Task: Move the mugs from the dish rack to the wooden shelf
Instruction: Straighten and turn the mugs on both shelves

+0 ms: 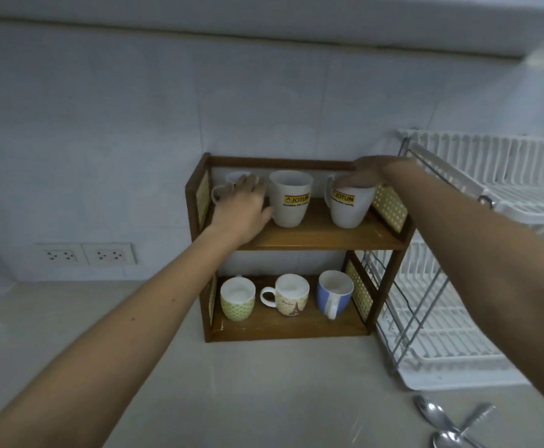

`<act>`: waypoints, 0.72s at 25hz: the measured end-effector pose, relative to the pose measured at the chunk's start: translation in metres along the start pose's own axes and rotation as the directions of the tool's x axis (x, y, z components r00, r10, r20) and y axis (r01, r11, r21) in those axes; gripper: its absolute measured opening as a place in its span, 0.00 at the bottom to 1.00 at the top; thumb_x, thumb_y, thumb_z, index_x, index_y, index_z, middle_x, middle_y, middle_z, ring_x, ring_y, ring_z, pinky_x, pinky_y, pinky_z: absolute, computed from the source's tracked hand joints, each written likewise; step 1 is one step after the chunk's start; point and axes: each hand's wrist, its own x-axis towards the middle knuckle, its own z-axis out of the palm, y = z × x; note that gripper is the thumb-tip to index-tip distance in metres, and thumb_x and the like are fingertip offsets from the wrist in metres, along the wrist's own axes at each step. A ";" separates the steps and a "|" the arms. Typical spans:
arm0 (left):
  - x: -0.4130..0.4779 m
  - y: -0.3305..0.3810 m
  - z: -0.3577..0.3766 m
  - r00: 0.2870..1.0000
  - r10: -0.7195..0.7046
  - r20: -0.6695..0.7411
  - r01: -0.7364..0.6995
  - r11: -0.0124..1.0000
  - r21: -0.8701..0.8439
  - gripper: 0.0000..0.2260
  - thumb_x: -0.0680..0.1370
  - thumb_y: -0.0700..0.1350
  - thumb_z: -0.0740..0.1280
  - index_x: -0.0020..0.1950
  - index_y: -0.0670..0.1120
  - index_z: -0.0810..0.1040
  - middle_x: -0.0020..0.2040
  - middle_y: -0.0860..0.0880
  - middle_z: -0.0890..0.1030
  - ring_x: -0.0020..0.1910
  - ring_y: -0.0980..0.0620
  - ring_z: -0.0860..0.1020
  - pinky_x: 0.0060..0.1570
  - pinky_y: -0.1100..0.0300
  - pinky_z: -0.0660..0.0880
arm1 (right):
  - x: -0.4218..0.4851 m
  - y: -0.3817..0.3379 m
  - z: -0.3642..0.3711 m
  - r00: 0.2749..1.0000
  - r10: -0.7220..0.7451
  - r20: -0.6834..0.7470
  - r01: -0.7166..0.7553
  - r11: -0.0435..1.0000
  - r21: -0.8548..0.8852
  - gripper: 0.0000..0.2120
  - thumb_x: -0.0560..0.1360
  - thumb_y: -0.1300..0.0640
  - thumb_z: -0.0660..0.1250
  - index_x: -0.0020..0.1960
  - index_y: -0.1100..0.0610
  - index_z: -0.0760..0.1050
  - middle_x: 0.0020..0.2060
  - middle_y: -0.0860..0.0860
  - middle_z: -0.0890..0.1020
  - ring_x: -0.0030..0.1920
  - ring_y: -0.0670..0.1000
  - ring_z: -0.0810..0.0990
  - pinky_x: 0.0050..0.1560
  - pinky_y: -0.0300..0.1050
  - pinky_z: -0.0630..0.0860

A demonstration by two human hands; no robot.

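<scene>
The wooden shelf stands on the desk, against the tiled wall, with the white dish rack just beside it.

The left hand is on the upper board. Its fingers are loosely spread and lie over a white mug at the left end, which they mostly hide; I cannot tell if they grip it. Just right of these fingers stands a white Jotun mug, touching the thumb side of the hand.

The right hand reaches from above to a second Jotun mug. Its fingers rest on the rim, but blur hides whether they pinch it.

Below the fingers of both hands, on the lower board, stand three mugs: a green patterned mug, a cream Paris mug and a blue mug.

Two spoons lie on the desk, well apart from the fingers.
</scene>
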 end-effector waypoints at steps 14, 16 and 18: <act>-0.309 0.113 0.190 0.782 -0.330 0.528 0.390 0.921 -0.004 0.31 0.79 0.61 0.47 0.78 0.48 0.45 0.79 0.46 0.44 0.77 0.48 0.42 0.73 0.50 0.37 | -0.003 0.023 0.016 0.987 -0.154 -0.051 0.154 0.988 -0.011 0.35 0.73 0.40 0.62 0.73 0.58 0.60 0.69 0.58 0.69 0.65 0.60 0.70 0.63 0.55 0.70; -0.323 0.112 0.192 0.796 -0.338 0.502 0.369 0.928 0.040 0.31 0.79 0.62 0.47 0.78 0.49 0.45 0.79 0.47 0.45 0.77 0.48 0.42 0.72 0.49 0.34 | -0.001 0.027 0.018 0.978 -0.199 -0.055 0.199 0.980 -0.022 0.33 0.75 0.43 0.61 0.74 0.57 0.59 0.70 0.58 0.67 0.67 0.60 0.68 0.63 0.55 0.68; -0.324 0.112 0.191 0.813 -0.332 0.478 0.358 0.933 0.038 0.31 0.79 0.63 0.47 0.78 0.50 0.46 0.79 0.47 0.46 0.78 0.48 0.43 0.72 0.49 0.35 | 0.000 0.030 0.020 0.970 -0.232 -0.067 0.232 0.973 -0.010 0.31 0.76 0.45 0.61 0.74 0.57 0.57 0.72 0.58 0.65 0.69 0.60 0.65 0.64 0.54 0.65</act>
